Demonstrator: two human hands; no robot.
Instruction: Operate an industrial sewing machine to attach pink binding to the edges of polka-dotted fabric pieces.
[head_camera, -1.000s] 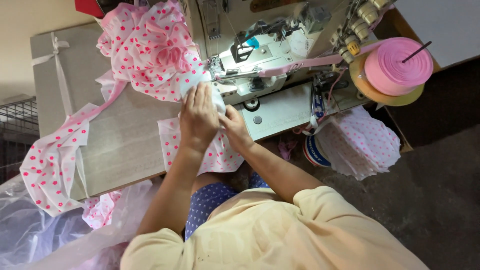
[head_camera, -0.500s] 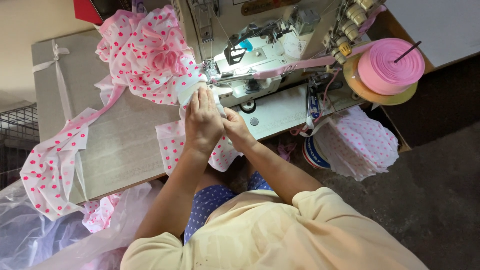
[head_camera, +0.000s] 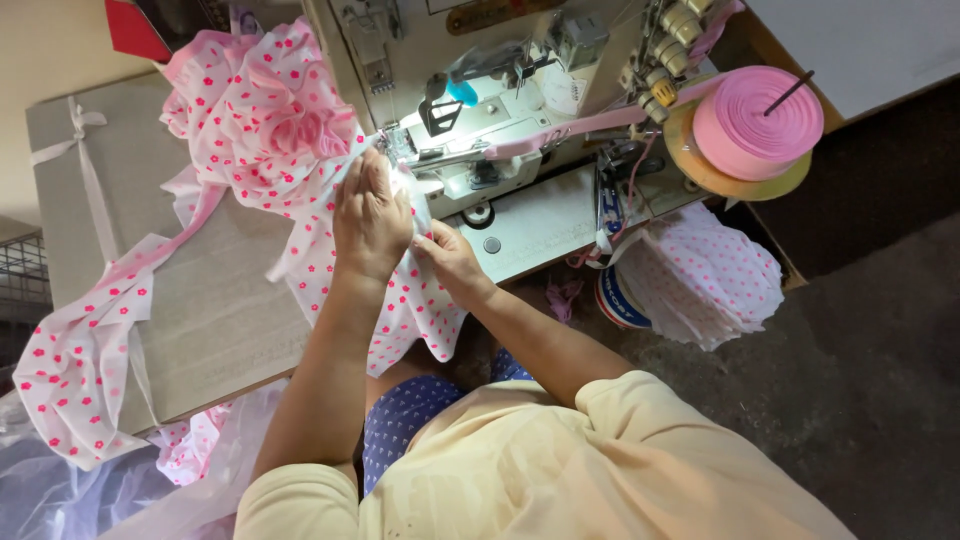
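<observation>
Sewing workshop, small-scale. Indicated by: an industrial sewing machine (head_camera: 480, 120) set into a worktable (head_camera: 130, 300); a large roll of pink binding tape (head_camera: 757, 125) mounted beside it; pink-spotted white fabric (head_camera: 260, 120) heaped on the table; further cut pieces (head_camera: 700, 280) stacked by a bare concrete floor (head_camera: 850, 380).

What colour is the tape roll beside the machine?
Pink, the tape roll sits on a yellowish disc; clearest in the head view.
</observation>
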